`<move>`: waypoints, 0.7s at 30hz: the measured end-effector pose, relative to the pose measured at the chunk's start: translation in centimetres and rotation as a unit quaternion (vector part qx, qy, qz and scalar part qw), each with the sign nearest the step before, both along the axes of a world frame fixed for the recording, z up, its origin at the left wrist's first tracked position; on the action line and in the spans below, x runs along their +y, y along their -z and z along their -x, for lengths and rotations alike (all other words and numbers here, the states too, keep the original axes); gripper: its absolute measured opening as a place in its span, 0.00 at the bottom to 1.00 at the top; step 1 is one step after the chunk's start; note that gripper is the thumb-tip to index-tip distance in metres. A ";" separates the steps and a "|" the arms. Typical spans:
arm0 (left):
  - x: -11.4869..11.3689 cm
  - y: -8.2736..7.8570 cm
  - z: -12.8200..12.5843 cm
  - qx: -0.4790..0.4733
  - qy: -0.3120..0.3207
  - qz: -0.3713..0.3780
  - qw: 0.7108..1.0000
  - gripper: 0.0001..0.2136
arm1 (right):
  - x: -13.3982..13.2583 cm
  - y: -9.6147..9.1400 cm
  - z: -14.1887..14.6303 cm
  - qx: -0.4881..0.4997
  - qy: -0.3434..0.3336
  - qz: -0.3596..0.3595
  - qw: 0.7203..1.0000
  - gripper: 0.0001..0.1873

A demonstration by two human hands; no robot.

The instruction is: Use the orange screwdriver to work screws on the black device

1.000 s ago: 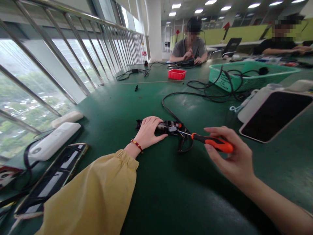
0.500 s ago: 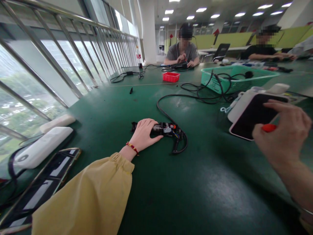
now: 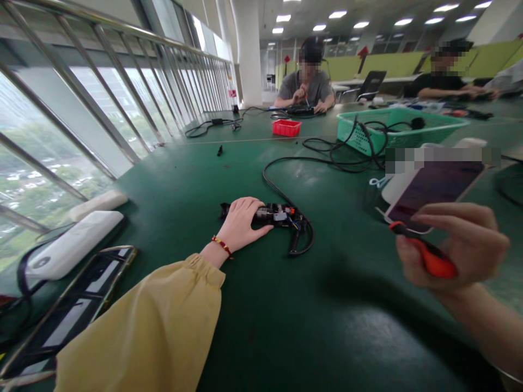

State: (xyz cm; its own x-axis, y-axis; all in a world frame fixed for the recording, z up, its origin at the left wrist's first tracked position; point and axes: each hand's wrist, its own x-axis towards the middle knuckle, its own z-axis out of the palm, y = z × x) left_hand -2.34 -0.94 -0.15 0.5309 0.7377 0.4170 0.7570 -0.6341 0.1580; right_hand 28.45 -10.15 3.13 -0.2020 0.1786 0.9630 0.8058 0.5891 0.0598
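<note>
My left hand point(image 3: 241, 222) lies over a black corded device point(image 3: 281, 216) on the green table, its fingers wrapped over the far side and the thumb along the near side. The device's casing is open at its right part, where a grey block, red parts and coloured wires show. At the right, my right hand point(image 3: 461, 250) is raised above the table, closed round a red and black screwdriver point(image 3: 437, 260). Its tip end points up and left, towards a smartphone point(image 3: 437, 182) leaning on a white object.
A black cable point(image 3: 281, 159) runs from the device towards a green basket point(image 3: 392, 136). Further back are a small red tray point(image 3: 286, 128) and a small black part point(image 3: 219, 151). At left lie a white power bank-like object point(image 3: 77, 245) and a dark phone point(image 3: 81, 310). Two people sit beyond.
My right hand has moved left and slightly down, bringing more of the screwdriver into sight. The smartphone's screen has turned from black to lit. My left hand and the device stay put.
</note>
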 end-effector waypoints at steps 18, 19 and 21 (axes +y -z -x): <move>0.0 0.0 0.1 -0.001 0.004 0.001 1.000 0.20 | -0.4 1.2 7.4 0.182 -0.084 0.302 0.932 0.05; 0.0 0.1 0.1 -0.001 0.004 0.000 1.000 0.20 | -0.4 1.2 7.4 0.175 -0.087 0.307 0.931 0.05; 0.0 0.1 0.1 -0.001 0.003 -0.001 1.000 0.21 | -0.5 1.2 7.4 0.160 -0.095 0.312 0.932 0.05</move>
